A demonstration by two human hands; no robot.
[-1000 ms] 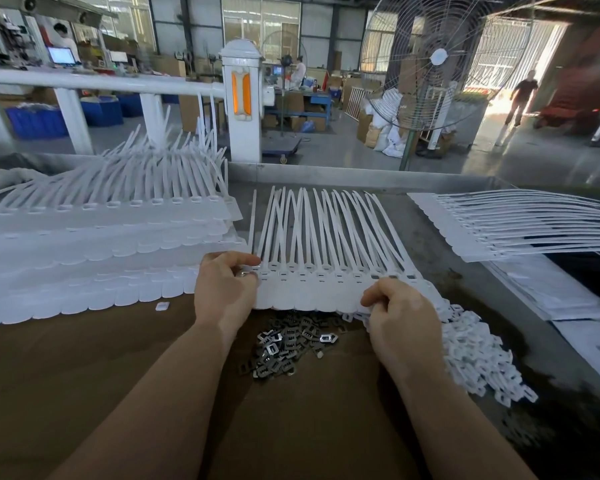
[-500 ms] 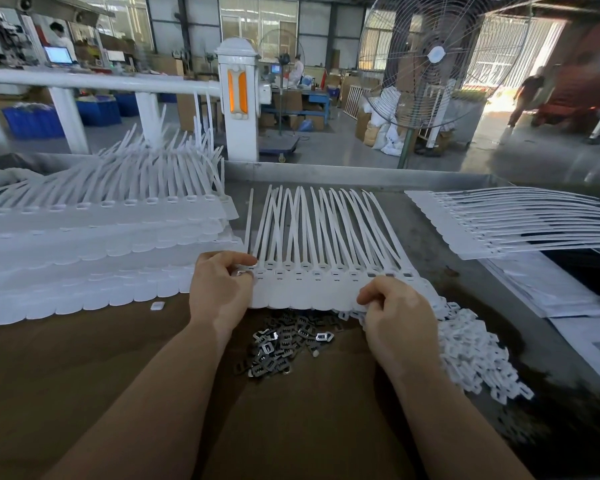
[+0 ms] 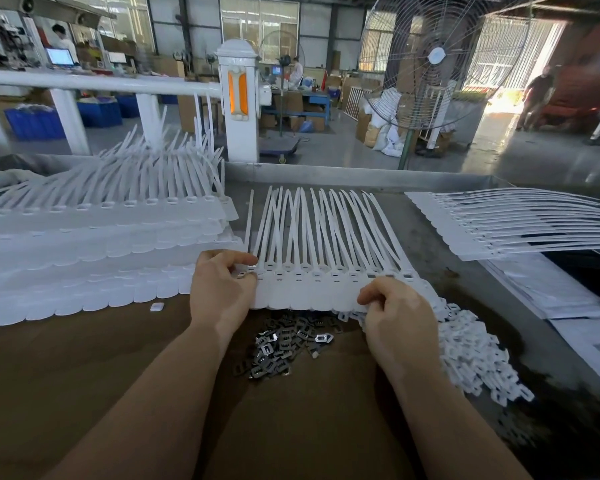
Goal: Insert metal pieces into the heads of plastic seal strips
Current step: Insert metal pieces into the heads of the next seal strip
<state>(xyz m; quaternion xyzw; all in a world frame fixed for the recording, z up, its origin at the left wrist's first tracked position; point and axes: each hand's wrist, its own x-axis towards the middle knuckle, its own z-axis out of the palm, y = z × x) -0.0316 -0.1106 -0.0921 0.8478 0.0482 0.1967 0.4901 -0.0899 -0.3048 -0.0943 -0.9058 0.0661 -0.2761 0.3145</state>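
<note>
Head view: I have my left hand [image 3: 222, 289] pinching the near-left end of the row of seal strips [image 3: 329, 285] and my right hand [image 3: 400, 317] curled on its right end, clenched on plastic. Metal pieces [image 3: 284, 344] lie heaped just below my grip, untouched. Risk, as I judge it: lifting unevenly could buckle the row and scatter the white clips [image 3: 471, 358] beside my right wrist.

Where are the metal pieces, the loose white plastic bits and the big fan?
metal pieces [image 3: 284, 348], head view, pile's middle
white plastic bits [image 3: 471, 358], head view, heap's middle
fan [image 3: 434, 57], head view, hub
</note>
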